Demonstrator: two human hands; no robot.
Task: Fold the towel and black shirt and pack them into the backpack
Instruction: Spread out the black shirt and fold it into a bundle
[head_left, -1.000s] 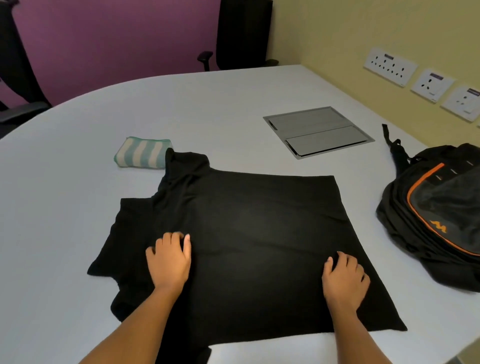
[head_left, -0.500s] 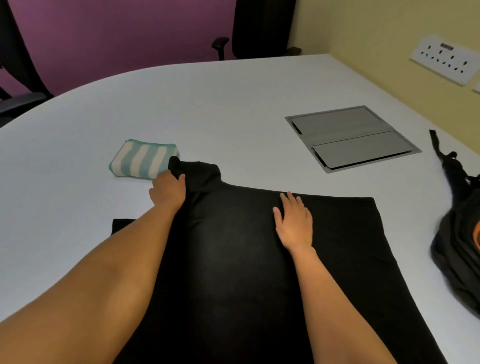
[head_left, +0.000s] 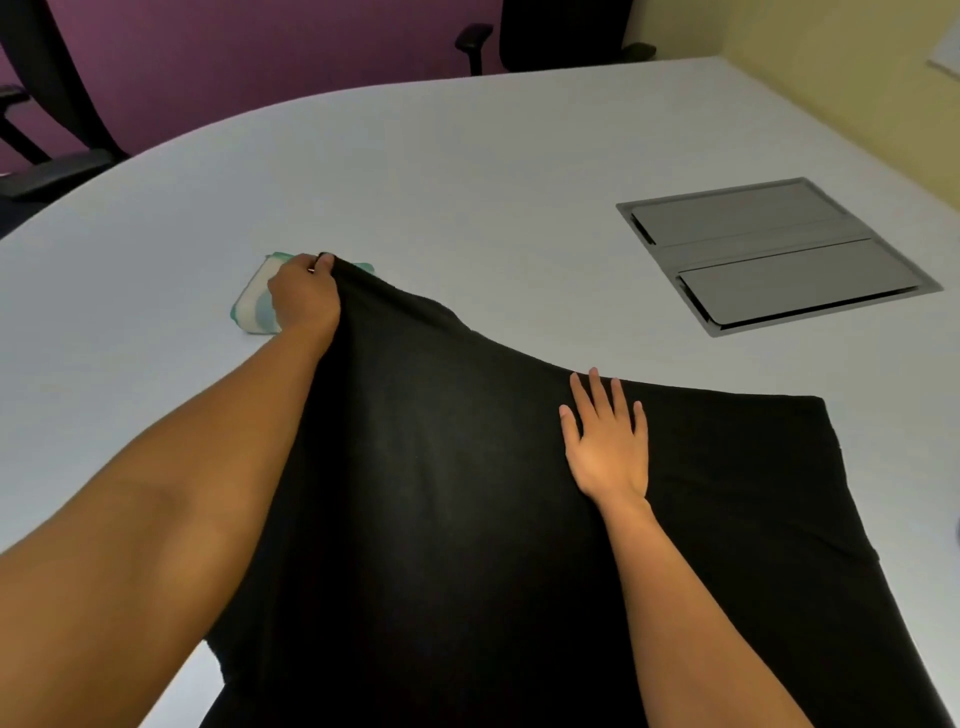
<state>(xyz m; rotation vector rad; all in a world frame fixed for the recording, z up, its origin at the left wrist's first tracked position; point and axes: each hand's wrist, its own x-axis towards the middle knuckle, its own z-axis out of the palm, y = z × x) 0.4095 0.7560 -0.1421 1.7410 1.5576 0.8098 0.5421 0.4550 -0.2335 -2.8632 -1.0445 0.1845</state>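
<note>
A pale grey rounded table with a recessed metal panel, purple wall, black chairs.

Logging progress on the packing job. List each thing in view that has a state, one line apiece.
black shirt: spread on the table, far corner lifted
striped towel: folded, on the table, partly behind the hand
left hand: pinching the shirt's far corner
right hand: flat on the shirt, fingers spread
table's cable hatch: flaps closed
</note>
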